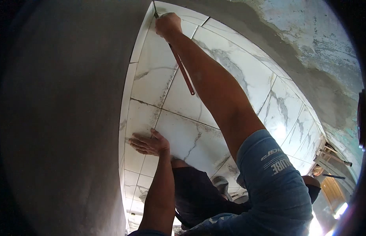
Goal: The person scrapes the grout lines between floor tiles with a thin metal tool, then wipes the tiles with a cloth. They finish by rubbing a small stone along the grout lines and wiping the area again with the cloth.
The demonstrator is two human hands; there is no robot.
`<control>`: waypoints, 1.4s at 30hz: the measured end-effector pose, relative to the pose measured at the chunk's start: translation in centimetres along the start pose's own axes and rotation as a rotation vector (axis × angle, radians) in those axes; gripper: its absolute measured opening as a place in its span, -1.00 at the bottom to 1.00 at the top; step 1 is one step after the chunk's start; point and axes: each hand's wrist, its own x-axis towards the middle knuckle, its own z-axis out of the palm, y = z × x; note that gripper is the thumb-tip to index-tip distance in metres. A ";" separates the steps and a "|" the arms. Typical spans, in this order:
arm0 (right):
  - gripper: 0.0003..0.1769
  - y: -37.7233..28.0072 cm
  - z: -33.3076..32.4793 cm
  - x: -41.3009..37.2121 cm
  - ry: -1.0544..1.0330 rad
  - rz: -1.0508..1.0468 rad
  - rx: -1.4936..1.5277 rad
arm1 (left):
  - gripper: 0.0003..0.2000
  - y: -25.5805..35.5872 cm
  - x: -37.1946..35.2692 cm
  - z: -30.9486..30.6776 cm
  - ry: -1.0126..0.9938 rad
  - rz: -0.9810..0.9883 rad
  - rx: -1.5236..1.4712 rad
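My right hand [168,25] is closed in a fist at the far corner of the floor, gripping a hacksaw blade [182,71]. The blade is a thin reddish-brown strip with a small hole at its end, which trails back toward me beside my forearm. Its other end pokes out past my fist at the narrow gap by the corner skirting. White marble-patterned floor tiles [183,133] lie under both hands. Flat on a tile near the left skirting rests my left hand [149,144], fingers spread and nothing in it.
A grey plastered wall [73,110] rises close on the left. White skirting tiles [128,80] run along its foot. Across the floor stands a rough, partly painted wall [308,43]. Wooden pieces [332,188] and tools lie at the right. My shoe [220,185] is on the tiles.
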 end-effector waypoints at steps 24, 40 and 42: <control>-0.81 1.0 1.3 0.4 0.232 -0.147 -0.088 | -0.13 -0.1 -0.1 0.4 -0.015 -0.015 0.004; -0.83 -1.6 6.0 -5.9 0.279 -0.362 0.102 | -0.13 0.1 -0.2 0.0 0.013 -0.016 0.000; -0.85 -2.9 8.5 -9.7 0.062 -0.550 0.199 | -0.13 -0.1 -0.2 0.4 0.017 -0.012 0.010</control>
